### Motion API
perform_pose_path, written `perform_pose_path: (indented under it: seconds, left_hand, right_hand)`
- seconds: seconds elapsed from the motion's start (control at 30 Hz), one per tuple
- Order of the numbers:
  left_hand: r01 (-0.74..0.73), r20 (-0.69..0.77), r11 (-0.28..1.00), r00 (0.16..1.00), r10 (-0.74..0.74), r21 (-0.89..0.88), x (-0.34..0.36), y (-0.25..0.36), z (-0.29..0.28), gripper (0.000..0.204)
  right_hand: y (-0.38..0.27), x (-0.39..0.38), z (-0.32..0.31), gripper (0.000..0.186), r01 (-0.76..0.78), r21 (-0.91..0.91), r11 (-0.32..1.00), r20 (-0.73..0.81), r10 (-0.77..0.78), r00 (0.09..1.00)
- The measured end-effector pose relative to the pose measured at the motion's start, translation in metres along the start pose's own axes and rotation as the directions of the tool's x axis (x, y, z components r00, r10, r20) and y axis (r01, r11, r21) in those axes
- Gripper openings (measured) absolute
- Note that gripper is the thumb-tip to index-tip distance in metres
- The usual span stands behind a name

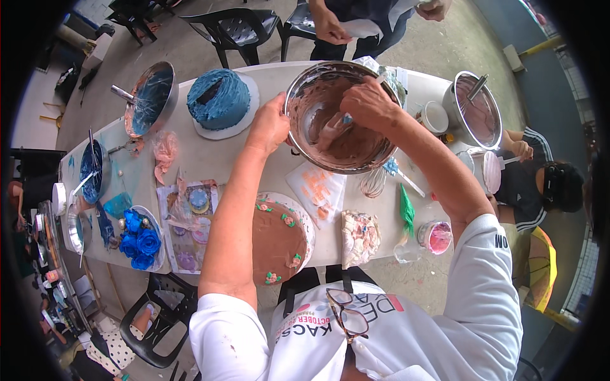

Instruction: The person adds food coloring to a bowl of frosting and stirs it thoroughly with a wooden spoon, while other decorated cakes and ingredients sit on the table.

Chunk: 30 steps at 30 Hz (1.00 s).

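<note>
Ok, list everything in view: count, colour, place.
Mixing bowl: one, steel, centre
Spatula: one, pale, in mixing bowl
Frosting: one batch, brown, same bowl
Blue-smeared bowls: two, blue inside, left
Pink-filled bowl: one, steel, right
Iced cake: one, blue, back left
Flower-topped cake: one, brown, near edge
Roses: several, blue, left
Piping bag: one, green, right
Table: one, white, centre
Chairs: at least three, black, around
Other people: at least two, darkly dressed, around
Hands: two, bare, at mixing bowl

The right hand (370,105) partly hides the metal bowl (300,105), the left forearm (234,222) the brown cake (278,238).
</note>
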<state>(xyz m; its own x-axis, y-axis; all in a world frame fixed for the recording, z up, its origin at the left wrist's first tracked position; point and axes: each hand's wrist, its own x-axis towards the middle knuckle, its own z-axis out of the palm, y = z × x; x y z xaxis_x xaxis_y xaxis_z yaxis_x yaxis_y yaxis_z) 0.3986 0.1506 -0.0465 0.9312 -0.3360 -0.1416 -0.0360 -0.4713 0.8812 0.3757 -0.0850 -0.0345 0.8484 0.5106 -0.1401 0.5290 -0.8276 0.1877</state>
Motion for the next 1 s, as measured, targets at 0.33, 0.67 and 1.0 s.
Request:
perform_pose_path:
  seconds: [0.33, 0.67, 1.0]
  left_hand:
    - [0.006, 0.053, 0.995, 0.999, -0.001, -0.1, 0.001, 0.009, 0.002, 0.042]
    - [-0.049, 0.019, 0.999, 0.999, 0.049, 0.005, 0.003, 0.01, 0.01, 0.04]
    - [0.075, 0.069, 0.965, 0.996, -0.059, -0.251, -0.008, 0.014, 0.008, 0.045]
  right_hand:
    - [-0.005, -0.008, 0.016, 0.008, 0.077, 0.074, 0.994, -0.08, -0.071, 0.994]
    - [0.025, -0.002, 0.007, 0.008, 0.026, -0.372, 0.928, 0.163, 0.037, 0.986]
    - [-0.021, -0.03, -0.012, 0.01, -0.113, 0.11, 0.988, 0.327, 0.071, 0.942]
